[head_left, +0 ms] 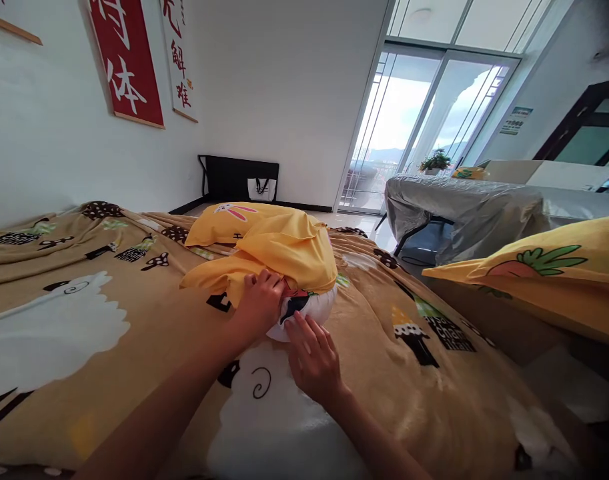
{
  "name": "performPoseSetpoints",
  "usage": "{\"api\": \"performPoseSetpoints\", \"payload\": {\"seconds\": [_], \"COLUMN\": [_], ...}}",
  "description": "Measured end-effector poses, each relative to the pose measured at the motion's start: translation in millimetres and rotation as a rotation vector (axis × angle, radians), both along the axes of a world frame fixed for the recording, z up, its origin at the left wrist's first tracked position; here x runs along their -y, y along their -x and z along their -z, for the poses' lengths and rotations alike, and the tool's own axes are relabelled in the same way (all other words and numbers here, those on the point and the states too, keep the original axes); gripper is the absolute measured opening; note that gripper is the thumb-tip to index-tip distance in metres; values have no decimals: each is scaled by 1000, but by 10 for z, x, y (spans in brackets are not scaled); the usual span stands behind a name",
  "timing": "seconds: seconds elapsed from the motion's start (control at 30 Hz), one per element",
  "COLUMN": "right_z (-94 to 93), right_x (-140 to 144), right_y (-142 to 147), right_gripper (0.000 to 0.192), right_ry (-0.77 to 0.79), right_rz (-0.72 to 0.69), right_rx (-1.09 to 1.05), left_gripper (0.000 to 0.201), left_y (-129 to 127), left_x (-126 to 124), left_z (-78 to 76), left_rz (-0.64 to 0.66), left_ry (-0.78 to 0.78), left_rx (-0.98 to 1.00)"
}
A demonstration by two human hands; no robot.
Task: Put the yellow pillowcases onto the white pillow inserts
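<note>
Pillow (304,310) (half inside yellow pillowcase (279,250)) lies under both hands: left grip (259,300) pinching pillowcase edge, right grip (311,353) spread flat.

The pillowcase (279,250) is plain yellow, with a white and pink rabbit printed on its far end, and the pillow (304,312) showing at its open edge is white with a black and red figure. The blanket (109,287) on the bed is tan, patterned with big white sheep, black spiral curls and small dark brown mushrooms and trees with touches of green. A 2nd pillow (549,280) at the right is yellow with an orange carrot and green leaves. On the white wall hangs a red banner (127,60) with white characters, beside a white scroll (179,57) with red characters. A grey cover (464,210) drapes the tabletop.
</note>
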State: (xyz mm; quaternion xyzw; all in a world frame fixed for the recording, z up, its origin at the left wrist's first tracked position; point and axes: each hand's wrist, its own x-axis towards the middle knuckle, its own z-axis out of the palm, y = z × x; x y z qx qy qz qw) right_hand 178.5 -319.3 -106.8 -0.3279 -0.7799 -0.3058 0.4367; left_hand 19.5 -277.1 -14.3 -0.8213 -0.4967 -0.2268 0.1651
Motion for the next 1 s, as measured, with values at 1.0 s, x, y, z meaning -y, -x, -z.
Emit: {"api": "performPoseSetpoints", "payload": {"seconds": [1.0], "right_z": [-72], "right_x": [-222], "right_y": [-103], "right_gripper": [51], "right_ry": [340], "right_rz": [204], "right_rx": [180], "left_gripper": [12], "left_y": [-248], "left_x": [-10], "left_z": [75], "left_rz": [77], "left_ry": [-36], "left_rx": [7]}}
